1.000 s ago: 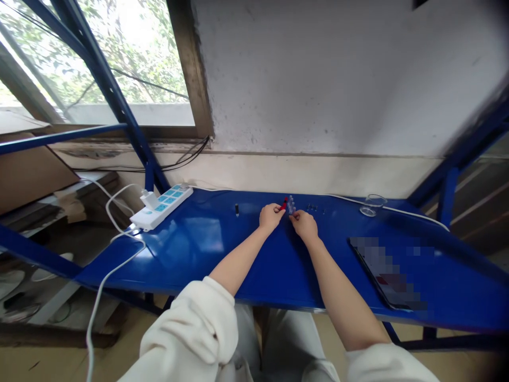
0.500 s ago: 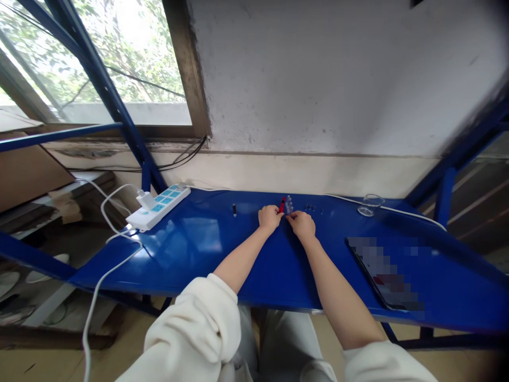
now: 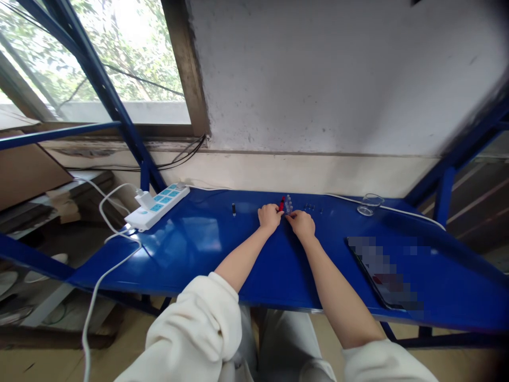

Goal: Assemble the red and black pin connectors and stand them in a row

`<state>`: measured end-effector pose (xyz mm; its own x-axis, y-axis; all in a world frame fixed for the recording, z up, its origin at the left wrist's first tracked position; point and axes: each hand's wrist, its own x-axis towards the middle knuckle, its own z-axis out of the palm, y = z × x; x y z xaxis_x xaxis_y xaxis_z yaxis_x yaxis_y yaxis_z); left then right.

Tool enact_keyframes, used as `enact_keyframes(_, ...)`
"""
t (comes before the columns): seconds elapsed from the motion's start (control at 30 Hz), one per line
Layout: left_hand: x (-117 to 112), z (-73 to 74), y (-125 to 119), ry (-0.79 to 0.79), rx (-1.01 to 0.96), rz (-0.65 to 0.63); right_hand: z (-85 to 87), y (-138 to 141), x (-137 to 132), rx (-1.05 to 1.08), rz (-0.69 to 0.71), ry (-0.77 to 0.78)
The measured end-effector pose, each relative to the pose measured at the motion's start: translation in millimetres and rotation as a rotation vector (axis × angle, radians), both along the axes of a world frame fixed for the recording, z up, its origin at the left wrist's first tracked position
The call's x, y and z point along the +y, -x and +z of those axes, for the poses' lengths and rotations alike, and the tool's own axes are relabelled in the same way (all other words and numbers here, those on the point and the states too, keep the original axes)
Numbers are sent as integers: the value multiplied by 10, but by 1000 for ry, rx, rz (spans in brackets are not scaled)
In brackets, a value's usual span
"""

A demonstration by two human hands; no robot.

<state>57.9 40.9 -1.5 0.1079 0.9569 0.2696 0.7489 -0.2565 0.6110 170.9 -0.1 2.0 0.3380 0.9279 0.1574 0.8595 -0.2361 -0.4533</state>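
Note:
My left hand is closed on a small, slim red piece whose top end sticks up past the fingertips; its kind is too small to make out. Just right of it stands a clear, knobbly plastic strip, much like a terminal block. The thumb and fingers of my right hand pinch together at the strip's near end, hiding that part. Several tiny dark screw-like parts lie on the table beyond my right hand. To the left of my left hand is a short black cylinder with a pale end.
The blue tabletop backs against a wall. A white power strip with a plug and cable sits at the left. On the right are a clear cup, a white cable along the back, and a dark flat device with a blurred screen.
Hardly anything differs. Both hands hold their places at the red piece and the clear strip; the whole view has shifted very slightly.

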Motion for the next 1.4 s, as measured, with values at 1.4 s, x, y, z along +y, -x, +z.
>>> enact_keyframes(1.4,-229,174,1250,-149,-274,183,114,362,-209,107,566,-246)
